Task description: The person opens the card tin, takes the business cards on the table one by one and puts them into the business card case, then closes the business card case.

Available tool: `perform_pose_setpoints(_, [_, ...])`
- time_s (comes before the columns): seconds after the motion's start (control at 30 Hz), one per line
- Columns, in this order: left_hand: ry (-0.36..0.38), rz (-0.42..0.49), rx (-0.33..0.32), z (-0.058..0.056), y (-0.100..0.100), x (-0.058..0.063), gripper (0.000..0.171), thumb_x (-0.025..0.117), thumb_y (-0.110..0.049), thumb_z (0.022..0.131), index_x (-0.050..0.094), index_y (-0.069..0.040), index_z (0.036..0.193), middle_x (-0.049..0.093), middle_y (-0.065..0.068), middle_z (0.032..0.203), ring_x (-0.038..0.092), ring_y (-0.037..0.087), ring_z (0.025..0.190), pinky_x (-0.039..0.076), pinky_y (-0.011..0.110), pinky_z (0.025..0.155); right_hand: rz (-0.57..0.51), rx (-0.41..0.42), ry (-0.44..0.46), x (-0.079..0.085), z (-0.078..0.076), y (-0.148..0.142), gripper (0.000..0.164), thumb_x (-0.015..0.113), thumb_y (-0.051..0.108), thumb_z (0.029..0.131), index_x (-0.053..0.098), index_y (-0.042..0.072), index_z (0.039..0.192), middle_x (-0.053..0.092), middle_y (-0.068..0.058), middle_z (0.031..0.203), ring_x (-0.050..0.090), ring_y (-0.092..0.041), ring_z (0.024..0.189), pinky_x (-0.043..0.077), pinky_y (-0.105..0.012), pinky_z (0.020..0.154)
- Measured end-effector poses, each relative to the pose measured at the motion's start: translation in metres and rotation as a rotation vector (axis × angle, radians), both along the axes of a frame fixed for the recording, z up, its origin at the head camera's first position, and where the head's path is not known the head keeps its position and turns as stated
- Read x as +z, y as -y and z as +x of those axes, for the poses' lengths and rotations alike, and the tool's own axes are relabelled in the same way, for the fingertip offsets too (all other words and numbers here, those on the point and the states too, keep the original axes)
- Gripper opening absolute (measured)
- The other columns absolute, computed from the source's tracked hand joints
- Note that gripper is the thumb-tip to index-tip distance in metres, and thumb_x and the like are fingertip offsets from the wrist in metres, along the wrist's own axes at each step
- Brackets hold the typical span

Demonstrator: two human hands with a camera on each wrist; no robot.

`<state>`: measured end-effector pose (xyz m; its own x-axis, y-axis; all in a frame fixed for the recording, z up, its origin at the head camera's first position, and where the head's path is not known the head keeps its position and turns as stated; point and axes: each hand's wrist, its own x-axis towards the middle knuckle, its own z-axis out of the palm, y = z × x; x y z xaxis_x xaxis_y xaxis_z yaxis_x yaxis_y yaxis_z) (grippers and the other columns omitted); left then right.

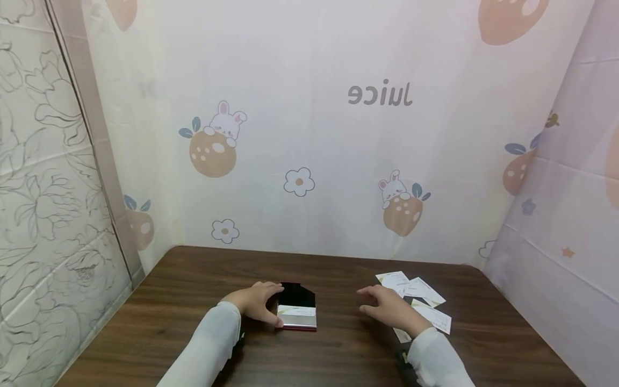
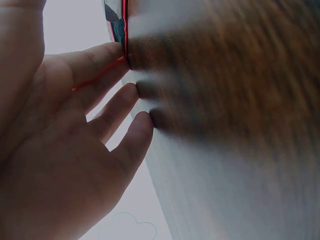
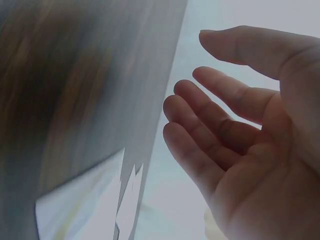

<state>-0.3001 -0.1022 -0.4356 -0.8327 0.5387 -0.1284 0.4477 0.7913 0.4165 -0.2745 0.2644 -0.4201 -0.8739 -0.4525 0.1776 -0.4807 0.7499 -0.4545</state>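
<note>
A red-edged card case [image 1: 297, 295] lies opened out on the table, its black inner side showing at the back. A white business card [image 1: 296, 310] lies in its front half, above a silvery front strip. My left hand [image 1: 256, 302] holds the case at its left side, forefinger at the back corner and thumb at the front corner. In the left wrist view, fingertips meet the red edge of the case [image 2: 125, 30]. Over the table, my right hand [image 1: 391, 309] is relaxed, fingers slightly bent and thumb apart, holding nothing. It partly covers some loose business cards [image 1: 432, 316].
The loose cards overlap in a spread pile on the right of the brown wooden table [image 1: 333, 360]. A printed curtain [image 1: 309, 134] hangs behind the table's back edge, and more fabric [image 1: 570, 226] hangs at the right side.
</note>
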Motion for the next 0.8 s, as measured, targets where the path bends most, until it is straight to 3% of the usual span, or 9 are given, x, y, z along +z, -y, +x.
perform_pose_setpoints(0.27, [-0.006, 0.015, -0.020, -0.001, 0.001, 0.000, 0.091, 0.084, -0.047, 0.076, 0.046, -0.007, 0.149, 0.044, 0.011, 0.151, 0.036, 0.034, 0.139, 0.035, 0.053, 0.109, 0.004, -0.130, 0.026, 0.004, 0.012, -0.030, 0.039, 0.075, 0.017, 0.088, 0.067, -0.003, 0.120, 0.069, -0.016, 0.115, 0.066, -0.035, 0.100, 0.053, -0.051, 0.083])
perform_pose_setpoints(0.5, [-0.009, 0.007, -0.014, -0.004, 0.002, 0.000, 0.092, 0.084, -0.049, 0.075, 0.046, -0.008, 0.149, 0.044, 0.011, 0.150, 0.037, 0.033, 0.139, 0.036, 0.053, 0.108, 0.039, -0.286, -0.041, 0.002, 0.016, -0.055, 0.032, 0.078, 0.016, 0.085, 0.071, -0.005, 0.108, 0.072, -0.012, 0.093, 0.069, -0.027, 0.082, 0.055, -0.046, 0.075])
perform_pose_setpoints(0.67, [-0.012, 0.008, -0.020, -0.005, 0.003, 0.001, 0.091, 0.084, -0.048, 0.076, 0.046, -0.007, 0.149, 0.045, 0.011, 0.150, 0.037, 0.034, 0.138, 0.036, 0.054, 0.108, 0.074, -0.328, -0.061, 0.000, 0.021, -0.069, 0.037, 0.079, 0.022, 0.082, 0.071, -0.006, 0.105, 0.069, -0.010, 0.085, 0.065, -0.026, 0.077, 0.053, -0.046, 0.072])
perform_pose_setpoints(0.8, [-0.013, 0.005, -0.019, -0.006, 0.003, 0.001, 0.091, 0.084, -0.047, 0.076, 0.047, -0.007, 0.149, 0.045, 0.011, 0.150, 0.037, 0.034, 0.138, 0.036, 0.054, 0.108, 0.125, -0.354, -0.020, -0.002, 0.022, -0.073, 0.049, 0.081, 0.029, 0.081, 0.069, -0.009, 0.110, 0.065, -0.007, 0.080, 0.058, -0.023, 0.071, 0.050, -0.044, 0.067])
